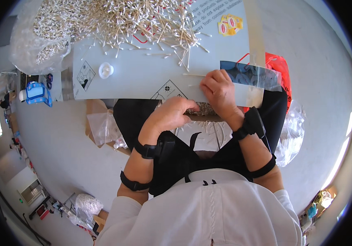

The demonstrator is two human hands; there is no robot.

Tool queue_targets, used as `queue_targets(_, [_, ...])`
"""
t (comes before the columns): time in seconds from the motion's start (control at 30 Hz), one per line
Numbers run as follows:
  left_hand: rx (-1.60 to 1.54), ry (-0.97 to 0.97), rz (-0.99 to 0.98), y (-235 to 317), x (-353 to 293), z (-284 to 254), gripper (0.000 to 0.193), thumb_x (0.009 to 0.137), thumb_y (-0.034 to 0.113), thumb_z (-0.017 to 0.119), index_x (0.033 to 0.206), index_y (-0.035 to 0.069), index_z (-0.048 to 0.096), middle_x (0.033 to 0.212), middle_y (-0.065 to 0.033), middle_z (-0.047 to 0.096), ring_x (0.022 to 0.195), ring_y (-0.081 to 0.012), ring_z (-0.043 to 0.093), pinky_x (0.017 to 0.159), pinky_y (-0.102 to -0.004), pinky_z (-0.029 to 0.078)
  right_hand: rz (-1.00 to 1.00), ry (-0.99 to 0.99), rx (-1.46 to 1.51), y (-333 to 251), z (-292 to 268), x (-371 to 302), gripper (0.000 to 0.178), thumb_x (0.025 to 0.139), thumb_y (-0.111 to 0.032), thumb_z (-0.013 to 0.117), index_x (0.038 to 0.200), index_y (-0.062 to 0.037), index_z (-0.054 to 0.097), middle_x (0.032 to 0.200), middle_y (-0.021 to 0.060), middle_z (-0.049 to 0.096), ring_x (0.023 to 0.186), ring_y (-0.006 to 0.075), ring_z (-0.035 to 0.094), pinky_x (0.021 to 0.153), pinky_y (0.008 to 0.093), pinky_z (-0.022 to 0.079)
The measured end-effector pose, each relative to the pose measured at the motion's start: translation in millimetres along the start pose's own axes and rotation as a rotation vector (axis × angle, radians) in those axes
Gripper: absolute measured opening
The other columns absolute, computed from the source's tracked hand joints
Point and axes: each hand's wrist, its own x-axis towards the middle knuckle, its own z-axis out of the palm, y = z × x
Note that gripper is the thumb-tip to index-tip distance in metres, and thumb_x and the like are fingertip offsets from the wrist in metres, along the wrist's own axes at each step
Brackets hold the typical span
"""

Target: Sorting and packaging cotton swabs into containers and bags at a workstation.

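A large heap of cotton swabs (130, 20) lies on the grey printed board (130, 84) in front of me, with loose ones spilling to the right. At the board's near right, my right hand (219, 91) is closed in a pinch; a single cotton swab (193, 75) sticks out leftward from its fingertips. My left hand (169, 115) sits at the board's near edge, thumb and fingers apart, with nothing visible between them. Just beyond its fingertips, below the edge, more cotton swabs (204, 108) show in a container between my knees, partly hidden by my hands.
A clear bag of swabs (40, 53) stands at the far left. On the board are a round white cap (105, 70), yellow stickers (230, 24) and a dark film sheet (245, 74). A red bag (280, 69) hangs at right; a blue-strapped item (37, 92) lies left.
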Motion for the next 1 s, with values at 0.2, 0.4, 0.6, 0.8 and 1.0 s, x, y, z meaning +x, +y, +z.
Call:
queue_targets(0.2, [-0.276,0.054,-0.321,-2,-2,3,0.020,0.083,-0.005,0.060,0.103,-0.004,0.063,0.080,-0.0081,0.067,0.076,-0.0152,0.065,0.067,-0.0278,0.051,0.096,0.001,0.016,0,-2,20,0.015,0.066,-0.004,0.073,0.078,-0.0071,0.065,0.084,0.0068,0.058,0.082,0.0286,0.056,0.071,0.0388,0.049])
queue_targets(0.4, [-0.348,0.525,-0.247,-16,6,14,0.011,0.083,-0.003,0.061,0.094,-0.003,0.062,0.077,-0.0063,0.064,0.069,-0.0127,0.061,0.060,-0.0270,0.048,0.067,-0.030,0.026,8,0,20,0.010,0.069,-0.006,0.072,0.077,-0.0080,0.066,0.082,0.0052,0.058,0.079,0.0273,0.057,0.070,0.0383,0.050])
queue_targets(0.6, [0.355,1.038,0.014,-26,62,-11,0.034,0.073,0.020,0.079,0.096,0.004,0.059,0.093,-0.0106,0.060,0.091,-0.0341,0.054,0.080,-0.0443,0.045,0.036,-0.065,0.034,4,-1,15,0.008,0.071,-0.006,0.070,0.076,-0.0078,0.065,0.082,0.0054,0.058,0.079,0.0270,0.057,0.069,0.0382,0.049])
queue_targets(0.8, [0.519,0.998,-0.107,-19,89,-6,0.026,0.071,0.016,0.078,0.085,0.007,0.057,0.085,-0.0085,0.059,0.085,-0.0308,0.055,0.072,-0.0433,0.044,0.037,-0.059,0.062,3,-3,10,0.008,0.071,-0.006,0.070,0.077,-0.0072,0.065,0.082,0.0062,0.057,0.079,0.0278,0.057,0.069,0.0390,0.049])
queue_targets(1.0, [0.421,0.945,0.017,-23,76,-3,0.018,0.070,0.006,0.075,0.079,0.009,0.059,0.080,-0.0061,0.058,0.081,-0.0298,0.055,0.070,-0.0427,0.043,0.043,-0.064,0.063,7,-6,9,0.010,0.071,-0.006,0.071,0.079,-0.0072,0.065,0.084,0.0066,0.057,0.080,0.0285,0.057,0.070,0.0392,0.049])
